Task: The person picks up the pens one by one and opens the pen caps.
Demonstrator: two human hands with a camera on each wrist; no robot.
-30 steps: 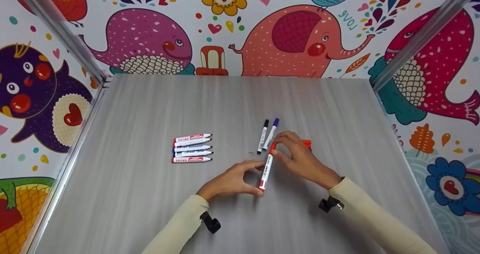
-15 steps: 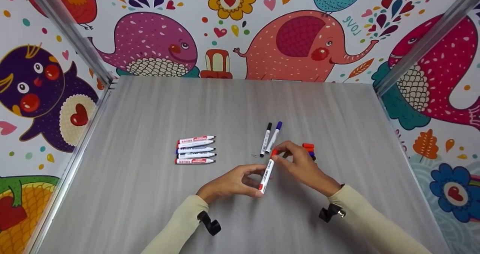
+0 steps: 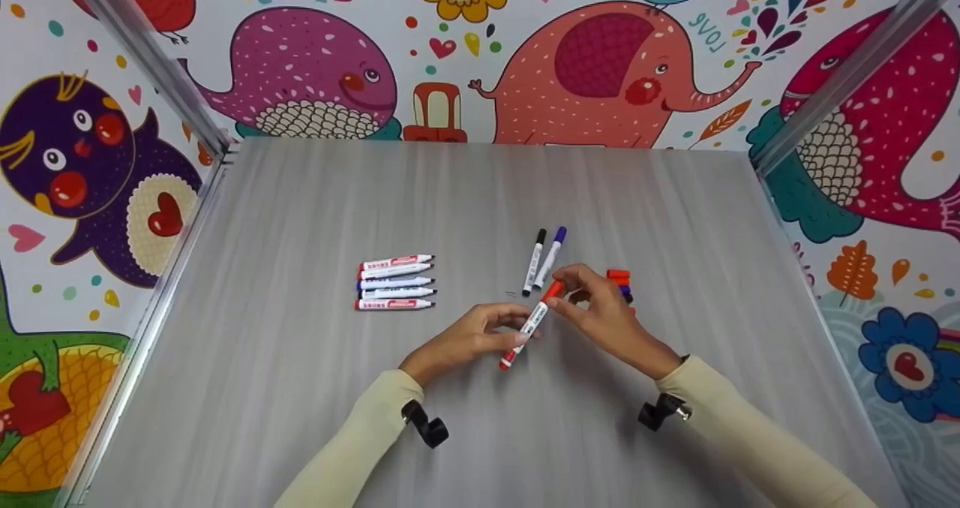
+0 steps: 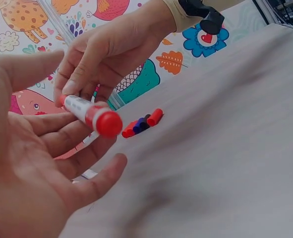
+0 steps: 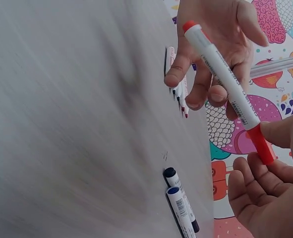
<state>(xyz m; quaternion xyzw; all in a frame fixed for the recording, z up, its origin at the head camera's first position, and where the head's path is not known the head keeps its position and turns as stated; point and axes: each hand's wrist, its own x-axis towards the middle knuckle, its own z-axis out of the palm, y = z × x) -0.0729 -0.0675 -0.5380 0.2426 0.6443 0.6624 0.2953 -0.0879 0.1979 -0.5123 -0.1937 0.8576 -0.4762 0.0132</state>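
A white marker with a red cap and red end (image 3: 534,319) is held up at a slant between the hands. My right hand (image 3: 604,317) pinches its red cap (image 5: 261,146) between thumb and fingers. My left hand (image 3: 472,339) is spread beside the barrel. In the left wrist view its fingers lie behind the marker (image 4: 79,107), and the thumb stands apart from it. Just beyond the hands, a black-capped marker (image 3: 534,262) and a blue-capped marker (image 3: 551,259) lie side by side on the table.
To the left lies a row of several uncapped markers (image 3: 395,284), tips pointing right. Loose red, blue and black caps (image 4: 141,124) sit in a row beside the right hand, which partly hides them in the head view. Patterned walls (image 3: 315,73) border the grey table (image 3: 337,193).
My left thumb and fingers have come off the marker's red end, and the hand has shifted up along the barrel. The marker's lower end has swung left. My right hand keeps its pinch on the cap.
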